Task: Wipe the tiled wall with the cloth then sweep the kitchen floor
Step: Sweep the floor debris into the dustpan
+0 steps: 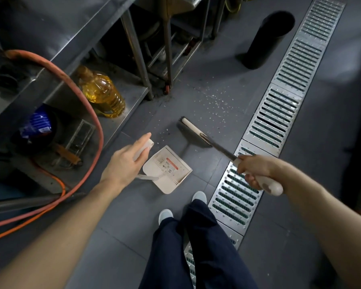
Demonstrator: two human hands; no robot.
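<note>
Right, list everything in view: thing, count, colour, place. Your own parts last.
broom: one, cream head with dark bristles, on the floor beyond the dustpan
dustpan: one, cream, on the floor ahead of the feet
crumbs: many, pale, scattered beyond the broom
drain grate: one strip, silver, along the floor at right
oil bottle: one, amber, on the low steel shelf
hose: one, reddish, looped at left
blue packet: one, left of the bottle
black cylinder: one, standing far right
shoes: two, pale, bottom centre
left hand: grips the dustpan handle
right hand: grips the broom handle
</note>
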